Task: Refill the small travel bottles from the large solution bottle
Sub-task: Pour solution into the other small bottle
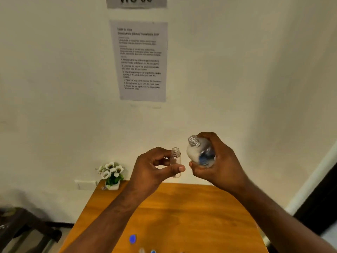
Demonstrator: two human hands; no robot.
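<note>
above the far end of the wooden table, both hands are raised in front of the wall, each with a bottle. the left hand pinches the small travel bottle between thumb and curled fingertips, the thumb lying across its lower body; the bottle stands close to upright, long axis vertical, its open threaded mouth facing up with no cap on it. the right hand wraps its fingers round the large solution bottle, thumb under the lower side, and this bottle is uncapped too, its neck tipped up and toward the left, toward the small one. the relation that matters: the large bottle's mouth sits higher than the small bottle's mouth and just to its right, near but not touching and not yet over it. the large bottle's long axis leans only partly, so the solution appears to sit low in the body, away from the neck. my reading is that the pour has not begun; it would call for bringing the large neck over the small opening and tipping further, and the narrow mouth leaves little room for a miss. a blue cap lies on the near part of the table, with more small blurred items at the bottom edge that i cannot make out. a potted white flower stands at the table's far left corner, and a printed sheet hangs on the wall.
</note>
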